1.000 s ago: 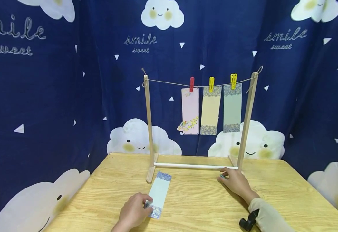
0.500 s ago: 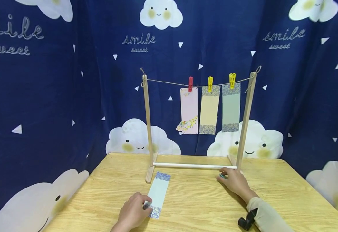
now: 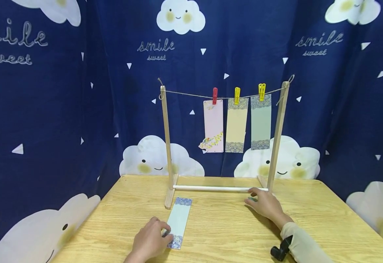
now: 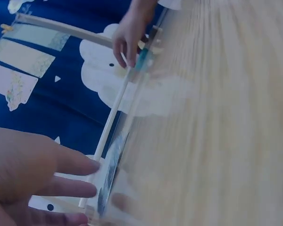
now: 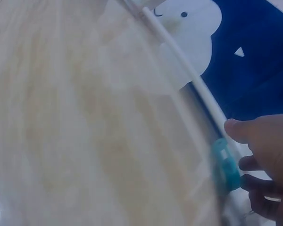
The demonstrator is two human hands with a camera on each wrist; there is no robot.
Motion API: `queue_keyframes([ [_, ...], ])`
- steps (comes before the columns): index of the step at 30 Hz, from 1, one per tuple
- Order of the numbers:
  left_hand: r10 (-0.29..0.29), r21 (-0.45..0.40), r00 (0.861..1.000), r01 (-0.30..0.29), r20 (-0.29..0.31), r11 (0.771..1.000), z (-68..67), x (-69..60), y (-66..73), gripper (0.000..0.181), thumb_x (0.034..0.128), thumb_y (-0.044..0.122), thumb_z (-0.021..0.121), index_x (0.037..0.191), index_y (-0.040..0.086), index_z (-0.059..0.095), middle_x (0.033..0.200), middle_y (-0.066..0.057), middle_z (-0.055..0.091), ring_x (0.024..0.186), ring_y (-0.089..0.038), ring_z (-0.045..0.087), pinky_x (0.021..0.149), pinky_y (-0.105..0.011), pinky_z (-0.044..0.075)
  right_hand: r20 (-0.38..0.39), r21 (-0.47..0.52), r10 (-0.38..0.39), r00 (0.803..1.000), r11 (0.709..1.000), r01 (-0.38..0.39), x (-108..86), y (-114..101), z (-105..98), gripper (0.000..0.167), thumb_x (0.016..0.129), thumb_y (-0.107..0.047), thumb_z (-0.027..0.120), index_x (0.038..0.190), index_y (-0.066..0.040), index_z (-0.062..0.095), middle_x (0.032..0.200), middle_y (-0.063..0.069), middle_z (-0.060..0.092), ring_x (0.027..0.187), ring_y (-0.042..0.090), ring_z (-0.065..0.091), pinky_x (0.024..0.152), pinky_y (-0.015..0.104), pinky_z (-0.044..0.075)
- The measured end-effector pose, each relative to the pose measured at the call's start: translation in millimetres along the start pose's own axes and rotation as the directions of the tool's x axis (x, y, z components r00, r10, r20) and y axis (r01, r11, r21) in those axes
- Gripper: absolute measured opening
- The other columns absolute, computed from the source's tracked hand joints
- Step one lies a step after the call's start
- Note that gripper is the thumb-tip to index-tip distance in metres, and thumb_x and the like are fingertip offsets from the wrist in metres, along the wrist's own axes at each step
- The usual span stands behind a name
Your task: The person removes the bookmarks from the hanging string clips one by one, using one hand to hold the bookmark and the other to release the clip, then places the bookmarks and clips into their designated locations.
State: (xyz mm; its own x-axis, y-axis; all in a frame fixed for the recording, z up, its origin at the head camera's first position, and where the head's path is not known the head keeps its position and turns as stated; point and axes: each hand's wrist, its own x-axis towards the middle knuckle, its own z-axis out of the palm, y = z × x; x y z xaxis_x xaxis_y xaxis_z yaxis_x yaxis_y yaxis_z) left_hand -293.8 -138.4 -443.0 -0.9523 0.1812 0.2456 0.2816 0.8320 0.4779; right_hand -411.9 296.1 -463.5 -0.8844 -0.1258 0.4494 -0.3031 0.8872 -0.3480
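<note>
Little has moved. Left hand (image 3: 150,237) has fingers apart by the blue-and-white card (image 3: 179,218), nearer the tabletop's (image 3: 217,226) left edge. Right hand (image 3: 266,205) has fingers apart by the small teal thing (image 5: 230,167), toward the back edge.

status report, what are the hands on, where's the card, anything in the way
Left hand at lace-bordered card; right hand at teal clip, neither gripping. Card flat on table. White bar close by right hand.
</note>
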Motion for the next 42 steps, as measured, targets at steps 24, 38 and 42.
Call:
queue_keyframes([
  [24,0.156,-0.133,0.949,-0.198,-0.273,0.971,-18.1,60.4,33.8,0.025,0.0908,0.02,0.08,0.114,0.012,0.075,0.112,-0.008,0.067,0.095,-0.031,0.067,0.074,-0.045,0.057,-0.101,0.219,-0.023,0.995,0.975,0.045,30.5,-40,-68,0.045,0.098,-0.036,0.074,0.129,-0.004,0.067,0.109,0.013,0.074,0.08,0.022,0.07,0.068,0.039,0.059],
  [38,0.144,-0.323,0.94,-0.246,-0.309,0.914,-17.0,96.6,49.7,0.036,0.0892,0.014,0.082,0.123,0.009,0.07,0.111,-0.008,0.067,0.095,-0.024,0.064,0.081,-0.042,0.056,-0.157,0.251,-0.082,0.984,0.961,0.12,48.1,-65,-97,0.044,0.099,-0.032,0.073,0.132,-0.004,0.065,0.11,0.013,0.074,0.085,0.029,0.069,0.074,0.042,0.057],
  [42,0.125,-0.367,0.943,-0.239,-0.308,0.899,-20.5,106.4,55.7,0.045,0.0887,0.015,0.083,0.129,0.008,0.065,0.113,-0.009,0.065,0.099,-0.029,0.065,0.084,-0.045,0.057,-0.156,0.264,-0.091,0.984,0.956,0.13,58.5,-75,-106,0.046,0.099,-0.033,0.073,0.134,-0.004,0.064,0.111,0.013,0.074,0.087,0.029,0.069,0.072,0.04,0.058],
])
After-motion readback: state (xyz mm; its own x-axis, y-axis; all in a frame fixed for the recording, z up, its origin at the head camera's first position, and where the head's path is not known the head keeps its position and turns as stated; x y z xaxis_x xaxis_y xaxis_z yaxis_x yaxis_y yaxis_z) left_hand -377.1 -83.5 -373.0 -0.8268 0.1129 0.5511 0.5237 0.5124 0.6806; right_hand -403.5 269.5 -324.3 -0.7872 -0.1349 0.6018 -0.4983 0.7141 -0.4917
